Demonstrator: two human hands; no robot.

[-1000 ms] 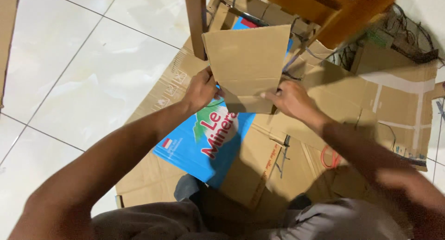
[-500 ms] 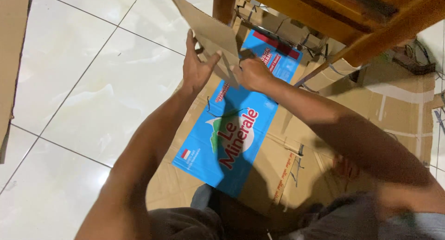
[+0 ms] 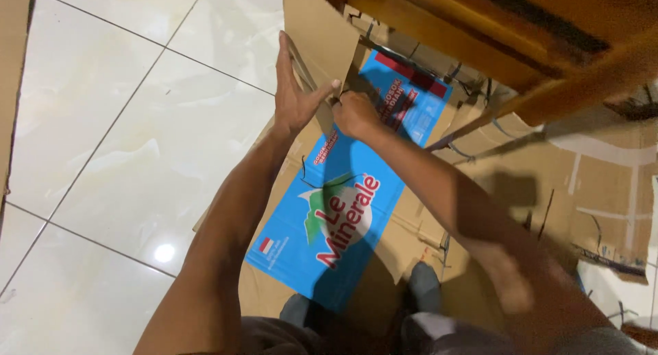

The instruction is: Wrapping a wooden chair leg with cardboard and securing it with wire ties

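Between both hands' fingers [image 3: 291, 67], cardboard piece [image 3: 317, 33] stands tilted, lower edge pinched.

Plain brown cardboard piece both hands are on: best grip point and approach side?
Probably the lower edge of the cardboard piece, coming from below, on the person's side. It stands tilted with that edge nearest, and the wooden furniture frame crowds its top. The left hand lies flat along its left edge, thumb across; the right hand pinches the bottom corner beside it.
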